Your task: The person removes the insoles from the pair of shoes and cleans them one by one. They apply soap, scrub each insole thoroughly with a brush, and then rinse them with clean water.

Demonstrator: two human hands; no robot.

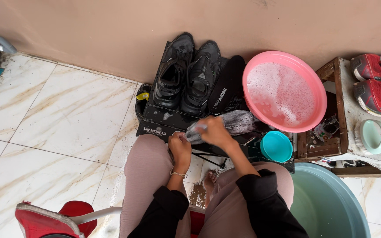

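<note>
Tiled white floor (67,114) with brown veins, beige wall (111,26) at the far side. I sit low, knees spread, black sleeves down to my wrists. Both my hands meet over a black box (164,121) just past my knees. My left hand (181,147), thin bracelet on the wrist, is clenched on the near end of a soapy grey insole (237,121). My right hand (214,131) wraps over the insole's middle, fingers closed on it; the wet far end sticks out to the right. Two black sneakers (188,72) stand on the box's far part, a black insole (226,86) leaning beside them. Right of those, a pink basin (318,88) holds foamy water, a small teal bowl (277,146) near it. Red sneakers (375,83) lie far right on a wooden shelf (342,83). Green tub (331,207) near right, red stool (40,220) near left.
</note>
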